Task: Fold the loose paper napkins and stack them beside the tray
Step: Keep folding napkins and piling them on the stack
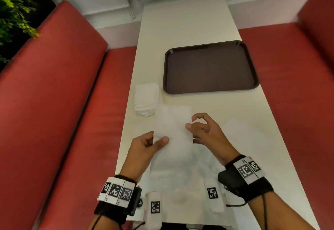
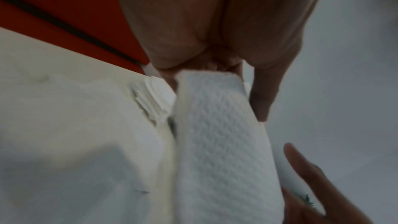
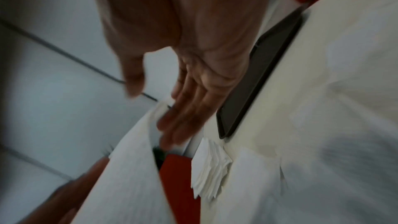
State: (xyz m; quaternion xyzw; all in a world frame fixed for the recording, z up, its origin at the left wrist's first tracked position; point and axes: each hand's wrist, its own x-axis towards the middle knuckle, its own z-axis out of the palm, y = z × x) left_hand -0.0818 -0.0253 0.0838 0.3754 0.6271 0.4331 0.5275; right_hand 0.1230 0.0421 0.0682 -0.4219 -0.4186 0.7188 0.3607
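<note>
Person stands at the near end of a long white table [image 1: 182, 30], red bench seats [image 1: 54, 88] on both sides.

Napkin in work: one white embossed paper napkin [image 1: 172, 123] held up off the table surface, between the two hands, in front of the tray and just right of the stack.

Left hand [image 1: 146, 146]: grips the napkin's lower left corner, thumb on the near face, fingers curled behind the sheet. Left wrist view confirms it: the thumb lies along the napkin's edge and the embossed paper [image 2: 217, 142] runs down from the pinch.

Right hand [image 1: 204, 130]: at the napkin's right edge, thumb tip against the paper, fingers loosely curled in the head view. Right wrist view is motion-blurred; there the fingers [image 3: 185, 113] look stretched out beside the sheet, thumb apart. Whether this hand actually has hold of the napkin, I cannot tell.

Stack of folded napkins [image 1: 146, 99]: lies on the table close beside the tray's near left corner, not touching it. Layers are slightly fanned, edges uneven; the same fan shows in the right wrist view [image 3: 211, 168].

Tray [image 1: 210, 67]: dark brown, rectangular, flat on the table toward its right side, beyond the hands.

Loose napkins [image 1: 180, 172]: unfolded white sheets spread on the table under and to the right of the hands; outlines faint against the white top.

Both wrists carry black bands with printed square markers.
</note>
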